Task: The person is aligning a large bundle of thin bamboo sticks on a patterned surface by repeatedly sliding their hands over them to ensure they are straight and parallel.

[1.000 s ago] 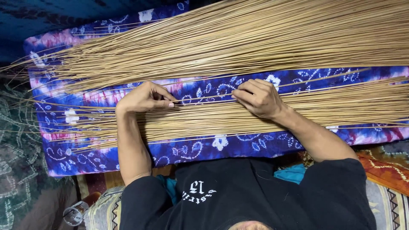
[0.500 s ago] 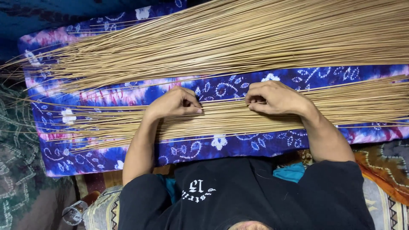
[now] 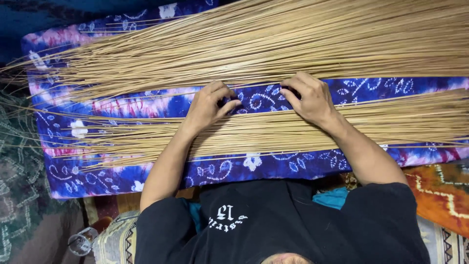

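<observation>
Two spreads of long thin tan sticks lie across a blue and pink tie-dye cloth [image 3: 146,173]. The far pile [image 3: 273,44] is wide and thick; the near pile [image 3: 273,132] is thinner. My left hand [image 3: 209,105] rests on the strip of cloth between them, fingers curled and pinched on a few loose sticks. My right hand [image 3: 309,98] sits a little to the right, its curled fingertips at the lower edge of the far pile, pinching sticks there. Both forearms cross over the near pile.
My black shirt [image 3: 283,225] fills the lower middle. An orange patterned cloth [image 3: 439,190] lies at the lower right and a dark green patterned fabric [image 3: 19,195] at the left. A small glass object [image 3: 80,242] sits near the lower left.
Both hands have slid away from my body, from the near pile up into the cloth strip by the far pile, and have drifted to the right.
</observation>
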